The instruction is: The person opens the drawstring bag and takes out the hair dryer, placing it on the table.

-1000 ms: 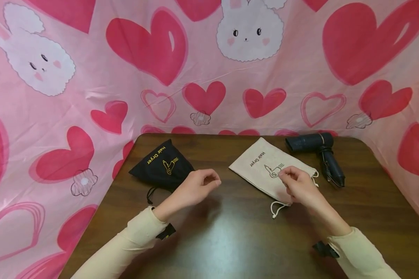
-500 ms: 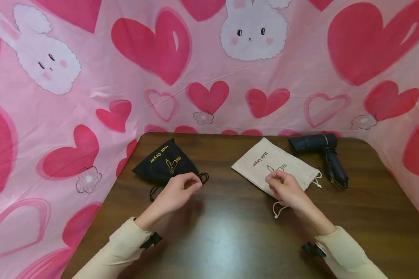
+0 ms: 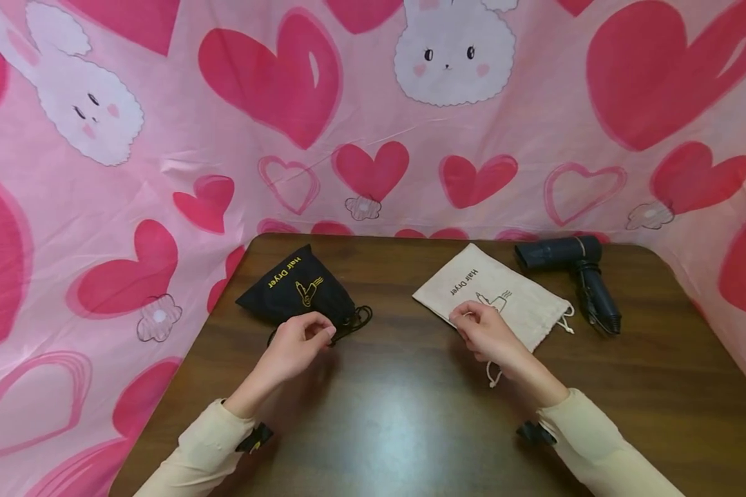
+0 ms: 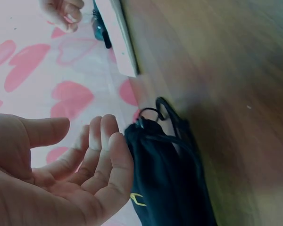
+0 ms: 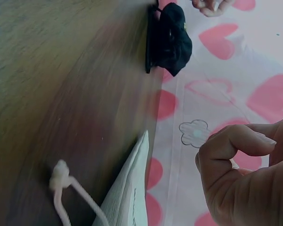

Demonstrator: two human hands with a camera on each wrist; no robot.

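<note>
My left hand (image 3: 300,345) hovers at the near side of a black drawstring pouch (image 3: 298,286) printed "Hair Dryer" in yellow. In the left wrist view its fingers (image 4: 96,165) are loosely bent, the thumb stands apart, and nothing is held. The pouch looks filled out, its black cords trailing to the right. Over the near edge of a flat beige drawstring pouch (image 3: 466,276), also printed "Hair Dryer", is my right hand (image 3: 488,335). Its fingers (image 5: 221,155) curl loosely without holding anything. A dark folding hair dryer (image 3: 559,255) lies just right of the beige pouch, handle pointing toward me.
Everything lies on a dark brown wooden table (image 3: 385,414) with rounded far corners. Pink cloth (image 3: 373,103) printed with hearts and rabbits hangs behind it and along both sides. White cords (image 5: 61,181) stick out from the beige pouch's mouth.
Both hands have drawn left and slightly back toward me; the left has uncovered the black pouch's cords. The pouches and hair dryer stay put on the table, while the view shifted slightly.
</note>
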